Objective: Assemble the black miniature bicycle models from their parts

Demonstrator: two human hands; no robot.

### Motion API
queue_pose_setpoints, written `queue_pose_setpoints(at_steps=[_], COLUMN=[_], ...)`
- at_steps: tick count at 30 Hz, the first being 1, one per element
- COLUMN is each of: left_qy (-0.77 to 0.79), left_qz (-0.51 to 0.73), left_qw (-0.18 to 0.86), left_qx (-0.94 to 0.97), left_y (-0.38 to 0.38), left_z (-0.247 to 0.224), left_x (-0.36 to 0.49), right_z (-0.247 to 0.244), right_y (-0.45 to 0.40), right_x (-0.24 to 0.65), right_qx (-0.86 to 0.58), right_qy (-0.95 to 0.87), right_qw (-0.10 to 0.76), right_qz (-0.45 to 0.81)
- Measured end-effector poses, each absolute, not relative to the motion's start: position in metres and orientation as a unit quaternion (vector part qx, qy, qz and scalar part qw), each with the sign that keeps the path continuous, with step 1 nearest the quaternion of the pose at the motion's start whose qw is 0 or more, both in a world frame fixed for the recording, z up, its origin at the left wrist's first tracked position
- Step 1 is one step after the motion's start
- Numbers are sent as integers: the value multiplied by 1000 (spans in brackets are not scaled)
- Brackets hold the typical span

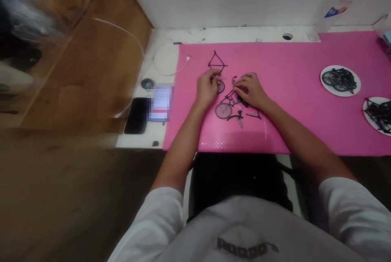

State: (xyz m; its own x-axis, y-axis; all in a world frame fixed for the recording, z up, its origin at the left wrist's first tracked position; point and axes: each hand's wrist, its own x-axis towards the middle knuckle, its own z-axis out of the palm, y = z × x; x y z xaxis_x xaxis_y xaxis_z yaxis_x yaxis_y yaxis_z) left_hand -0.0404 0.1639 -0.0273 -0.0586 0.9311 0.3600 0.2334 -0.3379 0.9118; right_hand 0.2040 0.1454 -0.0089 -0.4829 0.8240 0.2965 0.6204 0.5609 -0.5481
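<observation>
Small dark parts of a model bicycle lie on a pink mat in front of me. My left hand is closed in a pinch, its fingertips at the lower end of a black triangular frame piece; what they grip is hidden. Just under those fingers a spoked wheel shows in part. My right hand has its fingers closed on the model bicycle frame, close to a small handlebar part. Nearer to me lie another spoked wheel, a saddle piece and a thin bent rod.
To the right stand a white plate of wheels and a white plate of black frame parts. At the left are a dark phone, a blurred-out screen, a round dark object and a white cable. A clear bottle stands behind.
</observation>
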Motion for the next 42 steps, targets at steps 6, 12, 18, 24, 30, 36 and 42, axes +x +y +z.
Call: queue_pose_setpoints(at_steps=[6, 12, 18, 24, 30, 36, 42], left_qy=[503, 516, 586, 611, 605, 585, 600], left_qz=[493, 468, 372, 331, 339, 381, 329], left_qw=[221, 212, 133, 134, 169, 162, 141], left_qx=[675, 685, 707, 706, 700, 697, 715], left_y=[161, 161, 163, 168, 170, 172, 170], left_z=[-24, -22, -14, -17, -21, -24, -21], left_x=[-41, -43, -66, -84, -83, -82, -79], right_z=[-22, -26, -30, -38, -32, -29, -28], right_y=[149, 149, 151, 155, 152, 151, 149], right_x=[207, 208, 208, 209, 207, 205, 208], right_qx=[-458, -500, -495, -472, -442, -406, -422], right_qy=[-821, -791, -786, -792, -811, -849, -842], right_qw=[302, 320, 334, 352, 356, 307, 303], right_qz=[161, 147, 163, 164, 143, 144, 145])
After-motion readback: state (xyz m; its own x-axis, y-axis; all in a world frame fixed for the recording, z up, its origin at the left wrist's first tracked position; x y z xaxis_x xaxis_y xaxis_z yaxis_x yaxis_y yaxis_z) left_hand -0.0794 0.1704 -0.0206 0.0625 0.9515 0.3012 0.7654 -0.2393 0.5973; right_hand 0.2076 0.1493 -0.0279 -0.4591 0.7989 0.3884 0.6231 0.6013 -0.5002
